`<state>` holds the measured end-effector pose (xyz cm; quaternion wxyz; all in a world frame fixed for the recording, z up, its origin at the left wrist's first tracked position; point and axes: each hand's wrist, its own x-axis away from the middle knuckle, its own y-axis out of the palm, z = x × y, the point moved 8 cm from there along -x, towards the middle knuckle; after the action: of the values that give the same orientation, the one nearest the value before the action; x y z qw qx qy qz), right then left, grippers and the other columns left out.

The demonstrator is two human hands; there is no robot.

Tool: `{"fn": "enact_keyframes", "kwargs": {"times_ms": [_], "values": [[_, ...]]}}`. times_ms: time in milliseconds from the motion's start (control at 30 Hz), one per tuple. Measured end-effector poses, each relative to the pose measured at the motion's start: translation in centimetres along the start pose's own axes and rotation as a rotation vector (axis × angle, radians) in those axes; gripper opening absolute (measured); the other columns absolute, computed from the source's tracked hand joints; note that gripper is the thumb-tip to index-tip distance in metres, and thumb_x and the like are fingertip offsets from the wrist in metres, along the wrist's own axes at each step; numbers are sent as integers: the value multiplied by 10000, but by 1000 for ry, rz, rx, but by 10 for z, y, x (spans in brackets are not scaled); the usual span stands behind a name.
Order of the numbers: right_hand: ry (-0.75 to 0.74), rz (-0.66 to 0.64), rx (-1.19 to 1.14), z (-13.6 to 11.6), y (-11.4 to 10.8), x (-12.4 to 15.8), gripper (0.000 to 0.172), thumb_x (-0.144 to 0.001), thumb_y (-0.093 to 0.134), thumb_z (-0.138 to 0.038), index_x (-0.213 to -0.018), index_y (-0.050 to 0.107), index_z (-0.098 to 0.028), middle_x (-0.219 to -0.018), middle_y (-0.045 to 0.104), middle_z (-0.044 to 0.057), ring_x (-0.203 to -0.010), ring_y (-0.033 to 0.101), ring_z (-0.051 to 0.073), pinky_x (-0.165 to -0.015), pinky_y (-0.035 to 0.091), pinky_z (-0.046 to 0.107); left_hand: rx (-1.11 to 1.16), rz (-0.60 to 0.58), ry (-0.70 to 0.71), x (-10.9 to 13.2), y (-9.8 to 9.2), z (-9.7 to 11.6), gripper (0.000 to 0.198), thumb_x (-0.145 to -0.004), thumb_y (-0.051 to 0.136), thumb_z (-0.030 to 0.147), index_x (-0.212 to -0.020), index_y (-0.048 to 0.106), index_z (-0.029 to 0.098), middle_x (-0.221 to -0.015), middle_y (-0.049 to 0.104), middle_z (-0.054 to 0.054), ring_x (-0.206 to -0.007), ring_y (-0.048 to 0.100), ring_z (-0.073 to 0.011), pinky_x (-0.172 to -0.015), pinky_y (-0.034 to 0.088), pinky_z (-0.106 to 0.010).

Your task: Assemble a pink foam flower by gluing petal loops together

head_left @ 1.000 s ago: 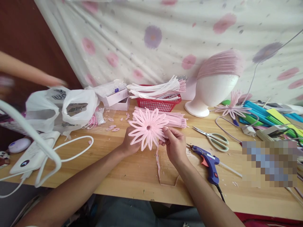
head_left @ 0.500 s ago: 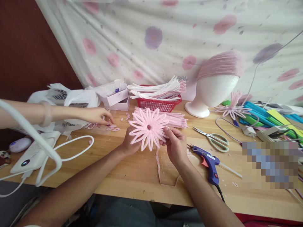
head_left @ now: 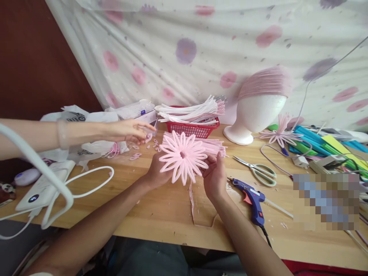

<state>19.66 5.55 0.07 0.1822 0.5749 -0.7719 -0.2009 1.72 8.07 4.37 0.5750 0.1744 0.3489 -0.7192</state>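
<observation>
Far to the left of the grip, a white power bank (head_left: 47, 184) lies beside a pale mouse-shaped thing (head_left: 28, 177), and a thick white cable (head_left: 59, 182) loops in front of both. Beyond them, a co-worker's hand (head_left: 133, 129) reaches in, its fingertips at a small pink loop; its forearm crosses in front of the plastic bags (head_left: 76, 114). Nearer the grip lie bead strings (head_left: 112, 150) and loose pink loops (head_left: 135, 156).

The person's left hand (head_left: 158, 172) holds the pink chenille flower (head_left: 183, 155) from behind, its face turned up. Behind the flower are a bundle of pink pipe cleaners (head_left: 215, 147) and a red basket (head_left: 192, 130) heaped with white ones; a narrow printed tape (head_left: 192, 203) trails below it. Just right of the petals, the right hand (head_left: 214, 176) has its thumb standing apart from loosely bent fingers. Right of that hand come a foam head (head_left: 260, 113) wound with pink strands, a blue glue gun (head_left: 250, 195), scissors (head_left: 264, 174) and a second pink flower (head_left: 280, 136).

The left edge cuts off the co-worker's arm. Petals cover the left fingers, and whether the right fingertips touch them cannot be told. At far right, a pixelated patch (head_left: 326, 201) masks part of the table.
</observation>
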Motion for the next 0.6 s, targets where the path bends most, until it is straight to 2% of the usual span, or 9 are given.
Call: {"fn": "enact_keyframes", "kwargs": {"times_ms": [100, 167, 333, 467, 533, 600], "values": [[-17, 121, 40, -3, -14, -6, 645, -734, 632, -828, -823, 779, -206, -712, 710, 30, -624, 646, 165, -531, 479, 261, -118, -70, -12, -13, -8, 19, 136, -856, 688, 254, -828, 810, 201, -996, 816, -98, -849, 742, -245, -844, 559, -373], [-26, 153, 78, -4, -19, -7, 607, -767, 626, -784, -845, 784, -204, -700, 690, 20, -631, 630, 147, -559, 476, 249, -201, -160, -27, -17, -9, 24, 132, -840, 675, 201, -790, 797, 192, -920, 812, -85, -819, 731, -237, -790, 533, -340], [-19, 167, 138, 0, -23, -8, 428, -765, 690, -620, -867, 774, -214, -757, 697, 5, -640, 621, 127, -568, 458, 238, -220, -148, -162, -14, -19, 13, 58, -787, 714, 170, -732, 732, 170, -753, 739, -41, -740, 673, -203, -717, 486, -283], [-23, 170, 161, 2, -23, -8, 390, -749, 707, -578, -856, 770, -209, -757, 694, 9, -650, 618, 131, -570, 460, 241, -235, -134, -243, -13, -21, 8, 136, -825, 682, 226, -701, 682, 172, -611, 645, 8, -627, 602, -165, -653, 448, -256], [-26, 168, 174, 1, -23, -9, 374, -732, 723, -559, -850, 770, -207, -750, 693, 11, -661, 621, 135, -573, 462, 239, -219, -135, -263, -14, -22, 6, 151, -842, 668, 254, -713, 683, 175, -613, 648, 5, -643, 617, -174, -653, 457, -256], [-29, 161, 184, 1, -23, -10, 355, -713, 742, -537, -841, 768, -207, -736, 689, 9, -650, 618, 133, -565, 454, 237, -186, -139, -247, -16, -22, 3, 123, -829, 677, 255, -740, 705, 176, -697, 707, -24, -729, 668, -203, -695, 492, -273]]}}
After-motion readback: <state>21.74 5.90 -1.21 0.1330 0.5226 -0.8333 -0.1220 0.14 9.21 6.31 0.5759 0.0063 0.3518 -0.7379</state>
